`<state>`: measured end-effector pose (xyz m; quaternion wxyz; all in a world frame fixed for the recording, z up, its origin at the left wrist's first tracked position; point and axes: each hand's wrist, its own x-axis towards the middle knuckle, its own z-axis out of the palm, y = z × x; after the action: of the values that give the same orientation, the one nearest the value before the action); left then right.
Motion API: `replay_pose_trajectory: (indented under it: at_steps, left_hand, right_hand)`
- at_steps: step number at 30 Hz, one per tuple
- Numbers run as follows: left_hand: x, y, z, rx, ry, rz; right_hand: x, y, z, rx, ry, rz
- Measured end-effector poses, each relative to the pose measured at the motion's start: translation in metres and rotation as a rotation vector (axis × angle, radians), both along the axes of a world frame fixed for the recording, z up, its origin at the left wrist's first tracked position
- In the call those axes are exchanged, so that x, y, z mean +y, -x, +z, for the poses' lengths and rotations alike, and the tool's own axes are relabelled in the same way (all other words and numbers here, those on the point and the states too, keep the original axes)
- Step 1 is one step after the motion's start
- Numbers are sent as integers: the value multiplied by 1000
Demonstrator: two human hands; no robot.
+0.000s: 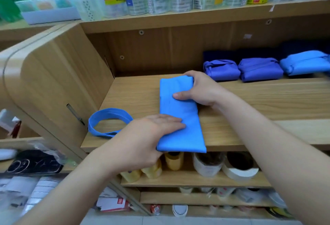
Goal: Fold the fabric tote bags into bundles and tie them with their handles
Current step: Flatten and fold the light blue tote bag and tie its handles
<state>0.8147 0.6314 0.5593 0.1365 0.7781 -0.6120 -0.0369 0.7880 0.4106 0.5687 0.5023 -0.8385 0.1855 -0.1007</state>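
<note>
A light blue fabric tote bag lies folded into a long narrow strip on the wooden shelf, its near end hanging slightly over the front edge. Its handle loop curls out to the left on the shelf. My left hand lies flat on the near part of the strip, fingers straight. My right hand grips the far end, thumb on top and fingers curled round the folded edge.
Three tied bundles sit at the back right: two purple-blue bundles and a light blue one, with dark fabric behind. A wooden side panel bounds the shelf on the left. Tape rolls fill the shelf below.
</note>
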Motion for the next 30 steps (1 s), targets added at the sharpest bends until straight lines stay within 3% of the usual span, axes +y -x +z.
replay_pose_trajectory:
  at_steps: [6, 10, 15, 19, 23, 25, 28, 30]
  left_hand:
    - [-11, -15, 11, 376, 175, 181]
    - [-28, -17, 11, 431, 347, 305]
    - [-48, -16, 13, 444, 391, 561]
    - [-59, -16, 19, 211, 262, 673]
    - [-65, -12, 24, -40, 9, 720]
    - [-65, -9, 22, 104, 24, 686]
    - [-64, -10, 19, 570, 236, 609]
    - [-63, -11, 16, 696, 323, 575]
  right_hand:
    - [-1, 5, -1, -16, 82, 25]
    - [1, 14, 6, -49, -111, 59]
    - [4, 21, 8, -145, -288, 50]
    - [8, 28, 8, -161, -618, 34]
    - [25, 19, 4, -277, -448, -175]
    - [34, 15, 3, -385, -346, -298]
    - [40, 12, 0, -544, -214, -363]
    - [43, 11, -3, -604, -139, -380]
